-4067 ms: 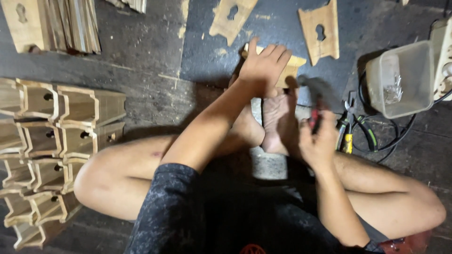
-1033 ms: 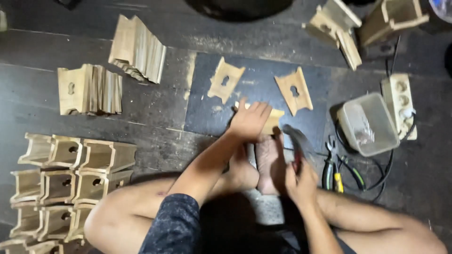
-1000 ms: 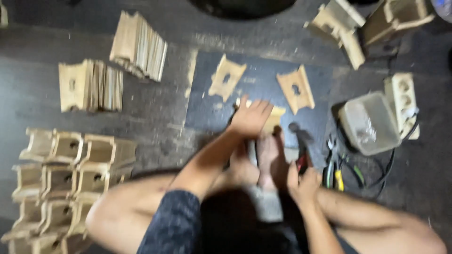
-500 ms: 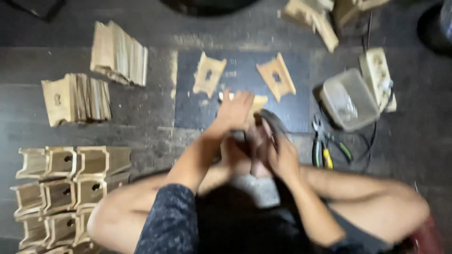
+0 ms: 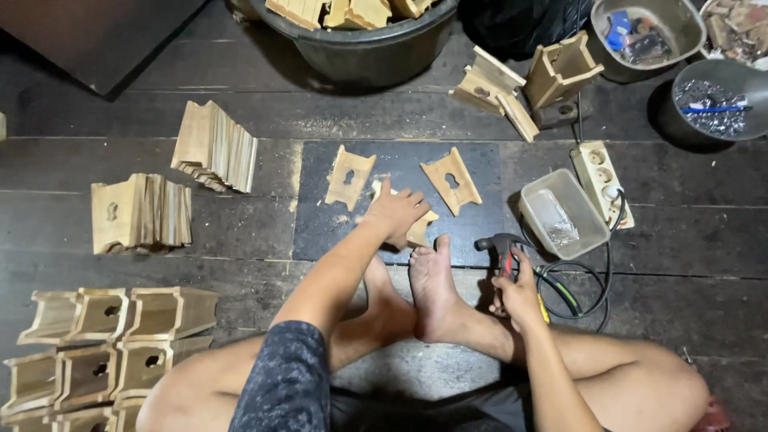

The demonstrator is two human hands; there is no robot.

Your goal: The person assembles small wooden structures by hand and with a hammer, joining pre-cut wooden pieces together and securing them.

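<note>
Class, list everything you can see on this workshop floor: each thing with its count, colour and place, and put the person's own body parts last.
Flat keyhole panels: two loose, pale wood, on the dark mat ahead.
Wooden piece: one, pale, under the left hand.
Panel stacks: two, pale wood, left of the mat.
Assembled wooden boxes: several, pale, bottom left.
Black tub: one, holding wood pieces, top centre.
Part-built boxes: a few, pale, top right of centre.
Clear plastic tray: one, right of the mat.
Power strip: one, cream, beside the tray.
Bowls: at least two, grey, top right.
Hammer: one, dark head, in the right hand.
Feet: two, bare, centre.
Left hand: on the wooden piece.
Right hand: gripping the hammer.
</note>
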